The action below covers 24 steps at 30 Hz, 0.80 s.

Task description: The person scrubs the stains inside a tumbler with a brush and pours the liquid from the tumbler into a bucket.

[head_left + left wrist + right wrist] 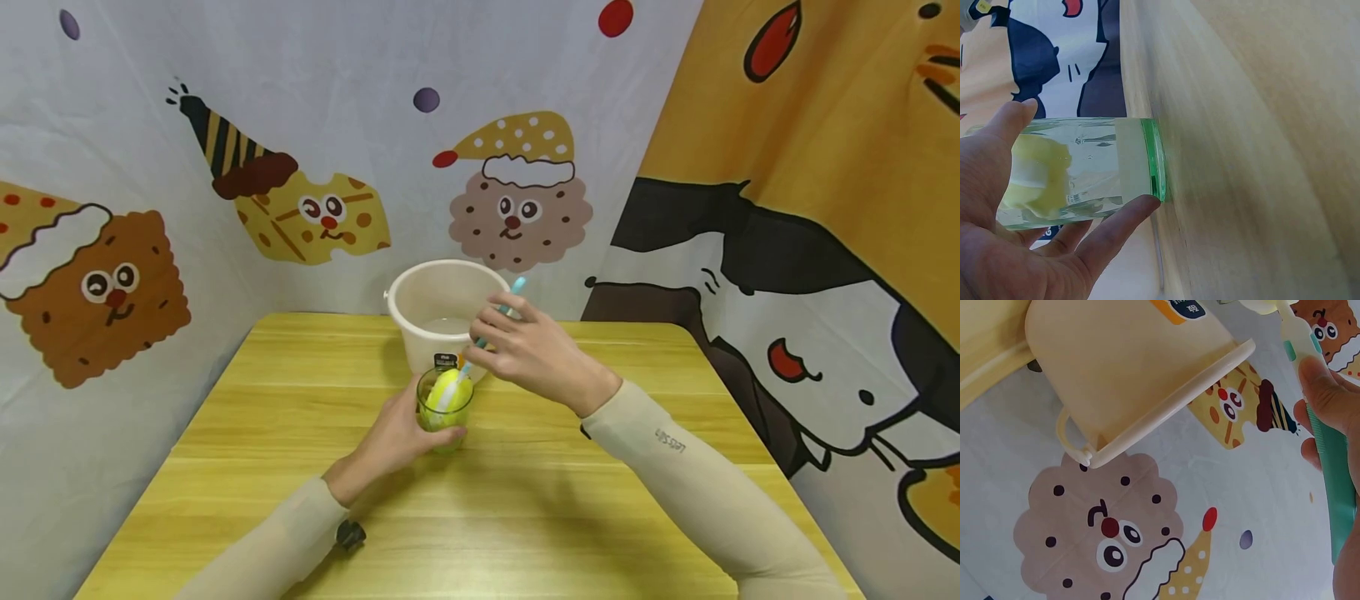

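Note:
In the head view my left hand (397,433) grips a clear drinking glass (448,429) around its side, near the table's middle. The left wrist view shows the glass (1097,162) with a thick green base at or just above the tabletop; a small gap cannot be ruled out. My right hand (540,354) holds a cup brush by its teal handle (1332,481), the thumb laid along its neck. The brush's yellow sponge head (450,392) sits inside the glass, its handle slanting up to the right. Through the glass wall the sponge (1041,178) looks pressed near the mouth end.
A cream bucket (415,337) with a small dark label stands right behind the glass, towards the table's back edge. The wooden table (540,517) ends at a cartoon-printed cloth (337,83) at the back and sides.

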Each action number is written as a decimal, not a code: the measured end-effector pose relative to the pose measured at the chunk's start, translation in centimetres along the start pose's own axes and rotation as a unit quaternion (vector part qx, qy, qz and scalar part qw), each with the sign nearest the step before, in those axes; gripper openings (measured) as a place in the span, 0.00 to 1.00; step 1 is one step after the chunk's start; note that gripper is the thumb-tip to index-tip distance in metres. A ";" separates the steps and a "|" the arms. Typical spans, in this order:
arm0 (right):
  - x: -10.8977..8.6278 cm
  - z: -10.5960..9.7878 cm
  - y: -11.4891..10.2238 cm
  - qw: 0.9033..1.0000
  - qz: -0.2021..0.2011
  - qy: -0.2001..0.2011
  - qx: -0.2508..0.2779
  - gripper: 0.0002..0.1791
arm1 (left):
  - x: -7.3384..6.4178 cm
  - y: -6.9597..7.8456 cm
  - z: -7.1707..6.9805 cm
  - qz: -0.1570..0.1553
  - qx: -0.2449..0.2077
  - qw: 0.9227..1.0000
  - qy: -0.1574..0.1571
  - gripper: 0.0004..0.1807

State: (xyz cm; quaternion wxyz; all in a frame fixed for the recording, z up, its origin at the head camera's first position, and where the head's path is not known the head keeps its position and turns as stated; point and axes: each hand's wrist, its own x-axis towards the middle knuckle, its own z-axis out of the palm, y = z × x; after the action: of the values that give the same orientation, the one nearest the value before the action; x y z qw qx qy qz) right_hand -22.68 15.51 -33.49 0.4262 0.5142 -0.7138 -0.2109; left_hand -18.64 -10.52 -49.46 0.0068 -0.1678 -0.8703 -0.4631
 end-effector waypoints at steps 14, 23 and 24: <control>0.3 0.1 -0.2 1.000 -0.009 -0.017 -0.005 0.14 | 0.1 -0.2 0.0 0.007 -0.006 1.000 0.002 0.57; 0.3 0.2 -0.4 1.000 -0.008 -0.021 -0.005 0.13 | 0.1 -0.1 -0.1 -0.004 -0.007 1.000 -0.001 0.57; 0.3 0.2 -0.4 1.000 -0.008 -0.022 -0.004 0.13 | 0.0 -0.1 -0.1 -0.004 -0.008 1.000 -0.001 0.57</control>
State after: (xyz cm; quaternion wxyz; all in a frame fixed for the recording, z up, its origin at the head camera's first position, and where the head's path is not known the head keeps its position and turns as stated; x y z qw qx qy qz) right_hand -22.64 15.06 -33.72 0.4107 0.5138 -0.7177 -0.2286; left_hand -18.73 -10.62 -49.51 0.0032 -0.1650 -0.8670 -0.4701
